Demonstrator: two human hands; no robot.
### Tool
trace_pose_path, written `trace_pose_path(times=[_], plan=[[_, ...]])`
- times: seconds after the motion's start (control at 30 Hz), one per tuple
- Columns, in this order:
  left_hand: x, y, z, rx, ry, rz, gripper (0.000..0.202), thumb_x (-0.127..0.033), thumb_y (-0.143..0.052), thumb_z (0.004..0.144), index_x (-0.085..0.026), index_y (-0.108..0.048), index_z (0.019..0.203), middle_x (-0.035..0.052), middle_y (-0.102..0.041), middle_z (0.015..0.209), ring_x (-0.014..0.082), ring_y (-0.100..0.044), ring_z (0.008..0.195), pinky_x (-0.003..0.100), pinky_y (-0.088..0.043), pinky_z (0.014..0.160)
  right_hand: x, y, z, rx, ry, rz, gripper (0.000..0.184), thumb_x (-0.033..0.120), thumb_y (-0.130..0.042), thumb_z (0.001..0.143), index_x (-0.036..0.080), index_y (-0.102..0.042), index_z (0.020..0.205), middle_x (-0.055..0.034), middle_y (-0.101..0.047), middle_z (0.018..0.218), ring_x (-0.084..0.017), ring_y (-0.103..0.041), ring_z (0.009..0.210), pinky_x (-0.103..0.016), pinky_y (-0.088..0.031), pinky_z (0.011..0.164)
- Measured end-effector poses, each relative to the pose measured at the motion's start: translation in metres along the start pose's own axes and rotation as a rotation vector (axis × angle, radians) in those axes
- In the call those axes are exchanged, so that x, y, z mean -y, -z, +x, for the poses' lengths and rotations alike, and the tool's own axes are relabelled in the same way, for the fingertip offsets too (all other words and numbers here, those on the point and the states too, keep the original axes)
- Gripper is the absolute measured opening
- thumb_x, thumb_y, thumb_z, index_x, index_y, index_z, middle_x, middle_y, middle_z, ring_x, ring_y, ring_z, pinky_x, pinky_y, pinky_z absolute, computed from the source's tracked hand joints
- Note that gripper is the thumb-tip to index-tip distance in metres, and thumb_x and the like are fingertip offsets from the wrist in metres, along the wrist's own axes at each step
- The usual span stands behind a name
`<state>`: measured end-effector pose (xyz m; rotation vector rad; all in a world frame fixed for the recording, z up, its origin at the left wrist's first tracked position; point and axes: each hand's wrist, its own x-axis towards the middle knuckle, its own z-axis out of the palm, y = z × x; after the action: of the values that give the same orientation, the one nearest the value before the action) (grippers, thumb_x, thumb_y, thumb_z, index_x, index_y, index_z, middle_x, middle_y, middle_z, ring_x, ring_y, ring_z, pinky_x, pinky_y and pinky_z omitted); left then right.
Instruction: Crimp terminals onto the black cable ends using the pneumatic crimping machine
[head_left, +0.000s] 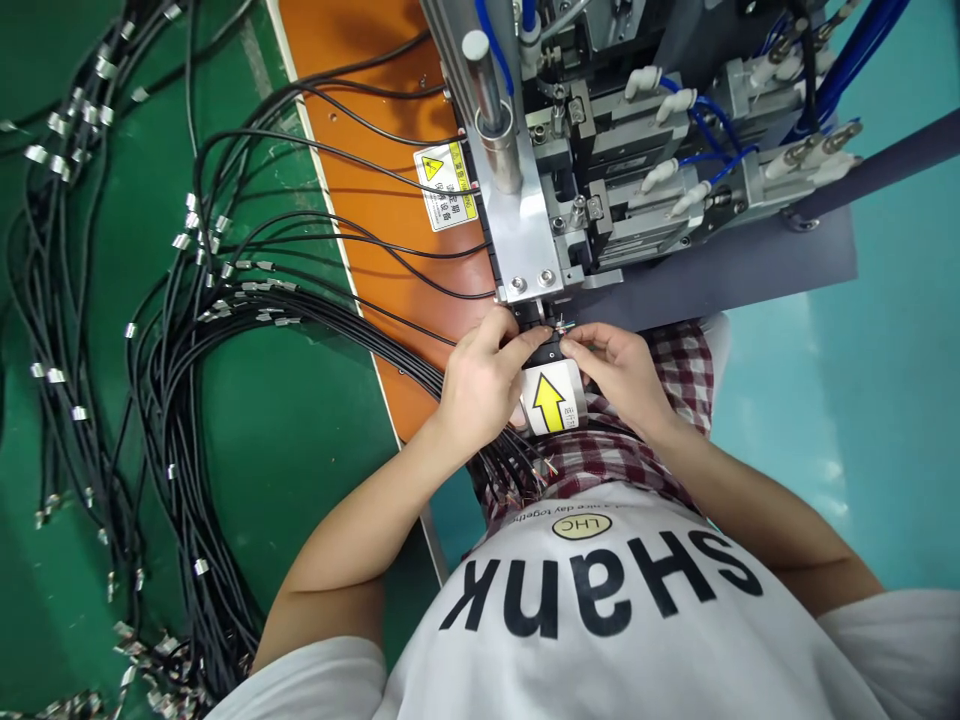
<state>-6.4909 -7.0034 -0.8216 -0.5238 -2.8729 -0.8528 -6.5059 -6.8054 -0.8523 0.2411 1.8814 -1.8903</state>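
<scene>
My left hand [480,378] is closed, its thumb and forefinger pinched over a black cable at the front end of the machine's dark track [553,350]. Small coloured wire ends [562,327] stick out just past those fingertips. From the right, my right hand [619,368] pinches at these wire ends, thumb and forefinger together. My fingers partly hide the cable tip. Below the hands, a white label with a yellow arrow [551,402] is fixed to the track. A bundle of black cables [390,345] runs under my left wrist, with stripped ends [536,470] over my lap.
The machine's metal bar [525,245] stands just beyond my hands, with clamps and pneumatic cylinders [637,225] to its right. Several cables lead from it across the orange board [405,225]. More black cables [172,450] with silver tabs lie on the green mat [322,530].
</scene>
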Motion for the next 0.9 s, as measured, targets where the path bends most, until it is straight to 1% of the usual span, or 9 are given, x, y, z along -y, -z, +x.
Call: trace_pose_path(times=[0.1,0.23,0.33,0.4,0.47,0.53,0.67,0.73,0.9], plan=[[-0.001,0.0,-0.001,-0.005,-0.001,0.012,0.037,-0.02,-0.035,0.102,-0.024,-0.067,0.12,0.0046,-0.052,0.094,0.0157,-0.055,0.081,0.025,-0.047,0.065,0.006,-0.004,-0.005,-0.063,0.112,-0.166,0.021,0.041,-0.07,0.087,0.021,-0.071,0.088,-0.0012,-0.069,0.079,-0.014,-0.057,0.061,-0.028,-0.047,0.058],[-0.001,0.0,-0.002,-0.003,0.001,0.023,0.037,-0.021,-0.035,0.102,-0.024,-0.066,0.121,0.0049,-0.053,0.094,0.0161,-0.055,0.081,0.025,-0.046,0.065,0.026,-0.001,-0.009,-0.183,0.469,-0.723,0.015,0.028,-0.06,0.094,0.021,-0.069,0.085,-0.0031,-0.069,0.083,-0.016,-0.058,0.069,-0.032,-0.043,0.071],[-0.001,0.0,-0.003,-0.004,0.005,0.03,0.036,-0.021,-0.035,0.101,-0.024,-0.065,0.122,0.0048,-0.053,0.094,0.0163,-0.055,0.081,0.025,-0.046,0.064,0.037,0.002,-0.01,-0.18,0.623,-1.034,0.017,0.025,-0.055,0.096,0.021,-0.069,0.087,-0.0044,-0.069,0.082,-0.018,-0.057,0.07,-0.034,-0.038,0.07],[-0.001,0.0,-0.003,-0.003,0.01,0.032,0.036,-0.021,-0.036,0.101,-0.025,-0.065,0.122,0.0046,-0.053,0.094,0.0164,-0.055,0.081,0.025,-0.046,0.064,0.04,0.005,-0.007,-0.154,0.66,-1.11,0.017,0.024,-0.054,0.097,0.021,-0.069,0.089,-0.0048,-0.069,0.084,-0.018,-0.056,0.069,-0.035,-0.036,0.07],[-0.001,0.0,-0.003,0.002,0.017,0.028,0.035,-0.021,-0.038,0.101,-0.025,-0.064,0.122,0.0043,-0.053,0.095,0.0164,-0.055,0.081,0.025,-0.046,0.065,0.039,0.007,-0.003,-0.139,0.646,-1.065,0.016,0.025,-0.055,0.096,0.021,-0.069,0.09,-0.005,-0.069,0.086,-0.018,-0.057,0.071,-0.034,-0.037,0.071],[-0.001,0.0,-0.004,0.007,0.025,0.012,0.034,-0.021,-0.039,0.1,-0.025,-0.064,0.123,0.0043,-0.053,0.096,0.0161,-0.054,0.081,0.025,-0.046,0.065,0.033,0.009,0.004,-0.109,0.564,-0.866,0.014,0.028,-0.058,0.095,0.021,-0.068,0.089,-0.0044,-0.068,0.086,-0.017,-0.057,0.07,-0.033,-0.04,0.07],[0.001,-0.001,-0.004,0.009,0.013,-0.017,0.036,-0.02,-0.037,0.101,-0.024,-0.064,0.124,0.0053,-0.053,0.099,0.0166,-0.056,0.085,0.026,-0.048,0.068,0.014,0.013,0.016,0.029,0.229,-0.235,0.022,0.041,-0.069,0.089,0.02,-0.066,0.085,0.0011,-0.06,0.071,-0.012,-0.052,0.054,-0.028,-0.04,0.055],[0.001,-0.001,-0.004,0.005,0.002,-0.022,0.036,-0.02,-0.036,0.102,-0.023,-0.064,0.123,0.0062,-0.053,0.1,0.0176,-0.056,0.088,0.027,-0.049,0.07,0.009,0.014,0.019,0.079,0.094,-0.039,0.028,0.048,-0.072,0.086,0.019,-0.068,0.085,0.0019,-0.06,0.07,-0.01,-0.05,0.05,-0.026,-0.038,0.051],[0.001,-0.001,-0.004,0.005,-0.005,-0.015,0.037,-0.018,-0.035,0.102,-0.023,-0.064,0.124,0.0059,-0.053,0.101,0.017,-0.057,0.091,0.026,-0.049,0.071,0.011,0.011,0.022,0.073,0.064,0.079,0.028,0.046,-0.075,0.085,0.019,-0.069,0.082,0.0022,-0.061,0.071,-0.007,-0.049,0.051,-0.024,-0.037,0.051]])
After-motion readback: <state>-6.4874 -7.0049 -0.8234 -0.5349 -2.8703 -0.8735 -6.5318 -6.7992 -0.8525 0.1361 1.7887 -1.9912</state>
